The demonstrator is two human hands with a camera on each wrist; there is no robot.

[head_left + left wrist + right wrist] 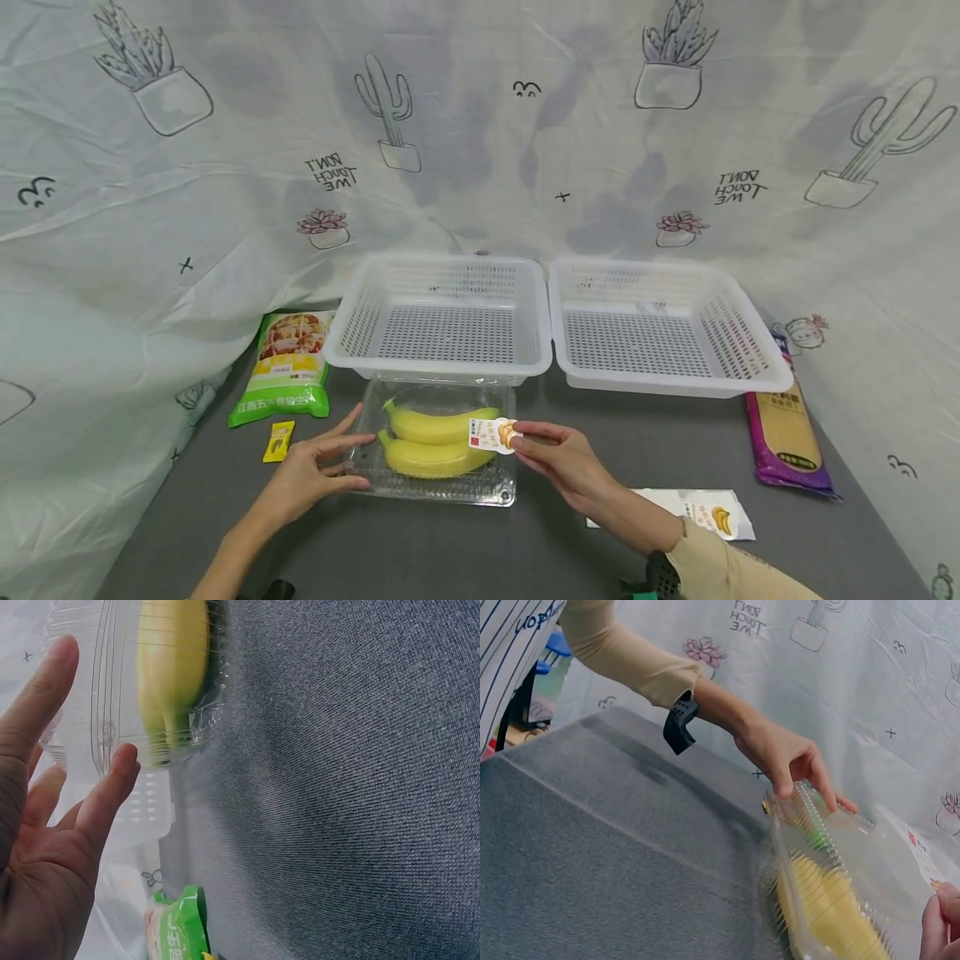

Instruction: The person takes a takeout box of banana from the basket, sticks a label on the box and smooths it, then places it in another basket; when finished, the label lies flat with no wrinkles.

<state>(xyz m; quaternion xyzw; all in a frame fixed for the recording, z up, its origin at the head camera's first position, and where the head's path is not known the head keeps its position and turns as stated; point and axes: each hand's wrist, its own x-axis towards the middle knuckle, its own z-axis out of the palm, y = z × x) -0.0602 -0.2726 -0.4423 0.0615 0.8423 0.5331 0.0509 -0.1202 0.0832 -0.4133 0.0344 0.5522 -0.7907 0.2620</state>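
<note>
A clear plastic box (442, 492) with two bananas (438, 458) inside lies in the middle of the grey table. My left hand (311, 471) touches its left end, thumb and fingers spread and fairly straight; the left wrist view shows the fingertips right at the clear wall (105, 675). At the box's right side my right hand (566, 462) pinches a small white label (489, 434) by its right edge. The label, printed with a yellow picture and a red mark, overlaps the banana ends in the head view. In the right wrist view, the label (924, 859) stands tilted over the lid.
Two white baskets (438, 367) (675, 385) stand side by side behind the box. A green food bag (288, 375) and a small yellow packet (278, 442) lie left. A white sheet with a banana print (738, 517) and a purple packet (787, 425) lie right.
</note>
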